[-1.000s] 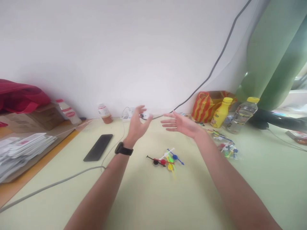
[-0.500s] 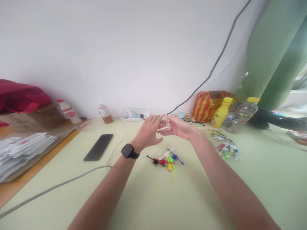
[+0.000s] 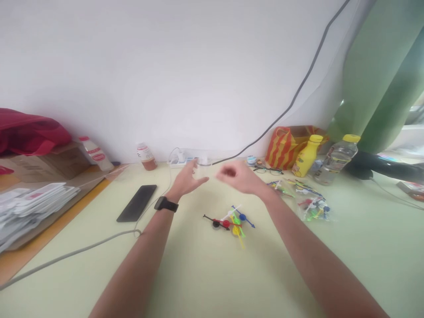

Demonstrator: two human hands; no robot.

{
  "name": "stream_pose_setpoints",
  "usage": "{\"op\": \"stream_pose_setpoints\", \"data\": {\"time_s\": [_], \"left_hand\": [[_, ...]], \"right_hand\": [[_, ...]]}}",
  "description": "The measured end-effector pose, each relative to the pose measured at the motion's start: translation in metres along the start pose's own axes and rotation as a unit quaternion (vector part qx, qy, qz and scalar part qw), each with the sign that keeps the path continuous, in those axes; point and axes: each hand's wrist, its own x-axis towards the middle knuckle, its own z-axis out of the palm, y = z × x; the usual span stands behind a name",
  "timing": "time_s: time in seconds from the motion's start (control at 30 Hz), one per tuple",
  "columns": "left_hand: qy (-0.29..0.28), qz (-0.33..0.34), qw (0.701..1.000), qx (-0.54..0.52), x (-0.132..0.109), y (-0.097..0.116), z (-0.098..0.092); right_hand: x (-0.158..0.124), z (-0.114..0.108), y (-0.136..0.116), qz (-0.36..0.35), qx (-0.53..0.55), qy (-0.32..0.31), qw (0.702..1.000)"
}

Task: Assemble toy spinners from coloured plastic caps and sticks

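My left hand (image 3: 188,179), with a black watch (image 3: 166,204) on its wrist, is open above the back of the table, thumb spread from the fingers. Just beyond it shows a clear, shiny piece (image 3: 203,162) that looks like thin plastic; whether the hand touches it I cannot tell. To the right, my right hand (image 3: 241,177) is closed, its fingers curled inward and blurred; what they hold, if anything, is hidden. In front of both hands lies a loose heap of plastic arrow spinners (image 3: 228,224) in black, red, white, green, yellow and blue.
Bagged arrow spinners (image 3: 314,207) lie at the right, near glasses (image 3: 269,170), a yellow bottle (image 3: 306,157) and a clear bottle (image 3: 338,159). A black phone (image 3: 137,203) and a grey cable (image 3: 73,254) are at the left. A power strip (image 3: 178,164) stands by the wall.
My hands have moved apart: the left went left and opened its thumb out, the right curled its fingers. The clear piece now shows near the left hand. The spinner heap stays put.
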Motion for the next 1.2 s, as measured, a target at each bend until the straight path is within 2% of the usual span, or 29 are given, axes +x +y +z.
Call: {"op": "stream_pose_setpoints", "data": {"time_s": [0.07, 0.2, 0.27, 0.33, 0.43, 0.57, 0.63, 0.7, 0.83, 0.9, 0.97, 1.03, 1.1, 1.2], "left_hand": [[-0.011, -0.015, 0.999, -0.035, 0.001, -0.004, -0.004], [-0.034, -0.030, 0.994, -0.096, 0.000, 0.007, -0.011], [-0.049, -0.043, 0.989, -0.129, -0.001, 0.015, -0.013], [-0.056, -0.049, 0.985, -0.154, -0.001, 0.020, -0.015], [-0.055, -0.046, 0.984, -0.163, -0.001, 0.019, -0.015], [-0.051, -0.036, 0.989, -0.138, 0.000, 0.010, -0.010], [-0.050, -0.030, 0.991, -0.122, 0.000, 0.007, -0.006], [-0.057, -0.025, 0.992, -0.114, 0.000, 0.005, -0.004], [-0.092, -0.012, 0.988, -0.125, -0.001, 0.006, -0.003], [-0.111, 0.000, 0.984, -0.137, -0.002, 0.009, -0.002], [-0.126, 0.015, 0.980, -0.151, -0.003, 0.012, 0.000], [-0.140, 0.031, 0.976, -0.164, -0.003, 0.018, 0.003], [-0.154, 0.046, 0.971, -0.177, -0.005, 0.025, 0.007], [-0.171, 0.063, 0.964, -0.195, -0.007, 0.037, 0.010]], "right_hand": [[-0.006, 0.017, -0.007, 0.013, -0.039, -0.150, 0.988], [-0.016, 0.055, -0.010, 0.080, -0.179, -0.274, 0.942], [-0.018, 0.066, -0.009, 0.091, -0.212, -0.327, 0.916], [-0.019, 0.068, -0.007, 0.098, -0.214, -0.343, 0.909], [-0.016, 0.062, -0.003, 0.102, -0.180, -0.317, 0.926], [-0.006, 0.044, 0.006, 0.109, -0.044, -0.288, 0.951], [-0.001, 0.032, 0.014, 0.126, 0.060, -0.248, 0.959], [0.003, 0.018, 0.023, 0.140, 0.152, -0.171, 0.963], [0.009, -0.013, 0.039, 0.141, 0.231, 0.000, 0.963], [0.010, -0.028, 0.044, 0.149, 0.255, 0.121, 0.948], [0.012, -0.039, 0.046, 0.152, 0.273, 0.241, 0.919], [0.013, -0.046, 0.048, 0.145, 0.280, 0.328, 0.891], [0.013, -0.049, 0.048, 0.134, 0.277, 0.376, 0.874], [0.013, -0.046, 0.050, 0.131, 0.249, 0.389, 0.877]]}}
